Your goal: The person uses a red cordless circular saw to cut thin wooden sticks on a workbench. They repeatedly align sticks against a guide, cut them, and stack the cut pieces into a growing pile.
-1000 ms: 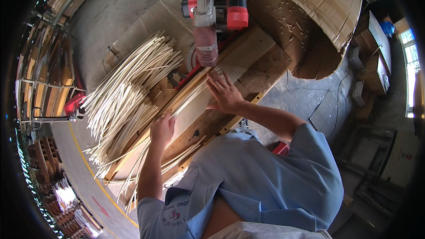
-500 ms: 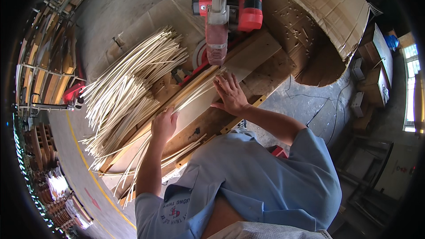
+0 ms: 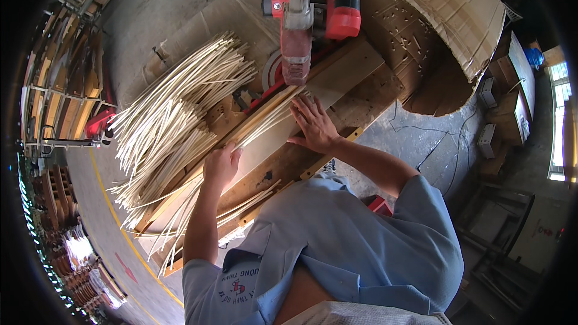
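A small bundle of thin pale cane rods (image 3: 265, 125) lies slantwise along a wooden fence on the work board, its far ends beside a red miter saw (image 3: 296, 54). My left hand (image 3: 221, 164) is closed over the bundle's middle, fingers curled against the fence; the fingertips are partly hidden. Past my left wrist the rods' loose ends fan out to the lower left. With its fingers stretched out, my right hand (image 3: 315, 125) rests on the board by the rods' far ends, just below the saw's guard. The blade is hidden.
A large heap of similar rods (image 3: 180, 105) lies left of the fence. A few loose rods (image 3: 250, 203) lie on the near side of the board. A curved cardboard sheet (image 3: 445, 18) stands behind the saw at the right. Cables (image 3: 421, 129) cross the floor.
My left hand has shifted slightly to the left and the rods' loose ends have moved a little with it. My right hand stays nearly in place.
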`<act>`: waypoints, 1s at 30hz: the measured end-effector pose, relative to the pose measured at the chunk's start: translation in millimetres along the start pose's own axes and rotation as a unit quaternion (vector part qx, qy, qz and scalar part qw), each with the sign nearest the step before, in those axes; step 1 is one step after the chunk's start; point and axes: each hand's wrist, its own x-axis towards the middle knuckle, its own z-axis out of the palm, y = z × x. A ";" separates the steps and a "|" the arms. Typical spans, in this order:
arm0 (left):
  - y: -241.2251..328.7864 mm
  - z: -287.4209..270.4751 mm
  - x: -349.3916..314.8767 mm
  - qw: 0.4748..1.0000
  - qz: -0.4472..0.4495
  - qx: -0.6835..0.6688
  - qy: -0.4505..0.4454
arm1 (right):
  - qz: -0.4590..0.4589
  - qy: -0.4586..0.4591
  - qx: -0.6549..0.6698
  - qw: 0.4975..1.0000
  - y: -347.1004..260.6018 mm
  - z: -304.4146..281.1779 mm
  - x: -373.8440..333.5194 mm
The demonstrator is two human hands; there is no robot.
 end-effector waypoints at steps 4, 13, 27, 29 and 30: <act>0.1 -0.3 0.9 1.000 0.012 -0.004 0.012 | -0.008 -0.011 0.006 1.000 4.8 -2.8 3.6; 3.7 -1.4 -1.0 1.000 0.008 0.000 0.020 | -0.012 -0.035 -0.005 0.999 11.5 -15.2 17.9; 4.9 -1.6 -0.9 0.999 0.011 -0.014 0.034 | -0.041 0.001 0.022 0.999 18.3 -6.9 24.7; 4.9 -1.4 -1.1 1.000 0.000 -0.001 0.018 | -0.042 0.005 0.028 0.999 21.2 -6.7 26.6; 4.9 -1.4 -0.4 1.000 -0.006 0.006 0.011 | -0.041 0.006 0.027 0.999 21.8 -6.5 26.7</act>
